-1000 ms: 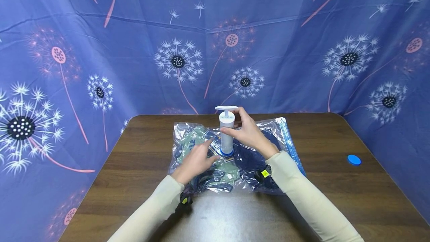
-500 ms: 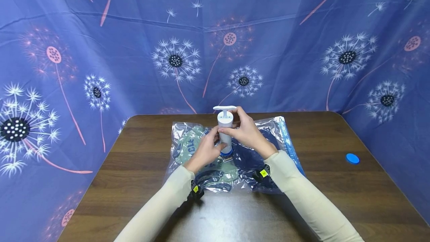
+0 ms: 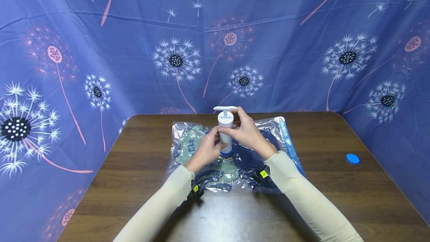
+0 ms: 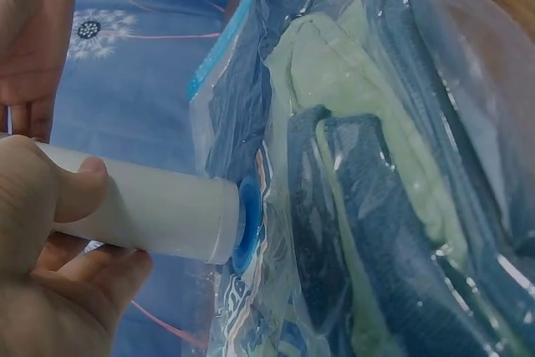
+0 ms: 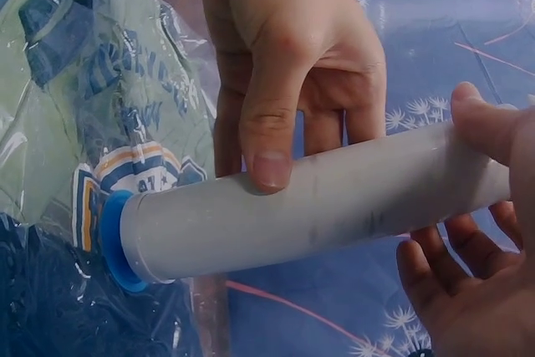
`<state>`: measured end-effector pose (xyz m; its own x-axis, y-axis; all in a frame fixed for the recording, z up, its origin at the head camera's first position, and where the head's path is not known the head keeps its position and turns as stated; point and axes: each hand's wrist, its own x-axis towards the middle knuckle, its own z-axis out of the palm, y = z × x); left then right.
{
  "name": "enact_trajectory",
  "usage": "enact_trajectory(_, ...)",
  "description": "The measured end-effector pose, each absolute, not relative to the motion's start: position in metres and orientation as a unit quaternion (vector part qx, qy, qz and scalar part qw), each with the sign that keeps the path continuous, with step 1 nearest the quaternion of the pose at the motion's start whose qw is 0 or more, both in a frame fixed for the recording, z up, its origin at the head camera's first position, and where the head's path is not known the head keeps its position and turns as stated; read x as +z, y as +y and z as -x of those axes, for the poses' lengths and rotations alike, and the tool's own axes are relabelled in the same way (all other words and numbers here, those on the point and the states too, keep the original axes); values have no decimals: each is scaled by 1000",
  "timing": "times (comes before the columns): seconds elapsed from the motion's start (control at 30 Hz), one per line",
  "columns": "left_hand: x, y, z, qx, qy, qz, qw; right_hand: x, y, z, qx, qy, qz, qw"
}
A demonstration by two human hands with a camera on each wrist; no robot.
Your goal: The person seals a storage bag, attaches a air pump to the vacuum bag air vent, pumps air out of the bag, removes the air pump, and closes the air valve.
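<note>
A white hand pump [image 3: 226, 137] with a T-shaped handle [image 3: 225, 108] stands upright on the blue valve [image 5: 121, 240] of a clear vacuum storage bag [image 3: 188, 127]. Folded clothes, green [image 4: 326, 64] and dark blue, lie inside the bag. My left hand [image 3: 206, 150] grips the pump's barrel from the left, thumb and fingers round its lower half. Higher up, just under the handle, my right hand [image 3: 246, 132] holds the barrel from the right. The handle sits a little above the barrel's top, and neither hand is on it.
On the right of the wooden table [image 3: 322, 197] lies a round blue cap [image 3: 352, 158]. The bag's blue zip edge [image 3: 289, 141] runs along its right side. A blue dandelion-print cloth [image 3: 285, 40] hangs behind and beside the table.
My left hand has risen from over the bag to the pump and taken hold of its barrel. My right hand keeps its hold. Over the last half second almost nothing differs.
</note>
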<state>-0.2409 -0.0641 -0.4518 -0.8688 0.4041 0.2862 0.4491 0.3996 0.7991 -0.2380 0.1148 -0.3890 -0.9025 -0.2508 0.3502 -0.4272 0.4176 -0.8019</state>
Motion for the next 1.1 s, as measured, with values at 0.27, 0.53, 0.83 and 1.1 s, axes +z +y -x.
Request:
enact_trajectory(0.27,-453,-63,241,-486,-836,254,24,-392,117,237,492,-825,-254,112)
enact_trajectory(0.53,-454,-62,240,-477,-842,250,32,-397,117,237,507,-825,-229,102)
enact_trajectory(0.83,-456,-61,242,-472,-847,241,45,-399,115,239,503,-834,-205,99)
enact_trajectory(1.1,-456,-62,241,-468,-852,230,41,-397,116,238,490,-834,-236,92)
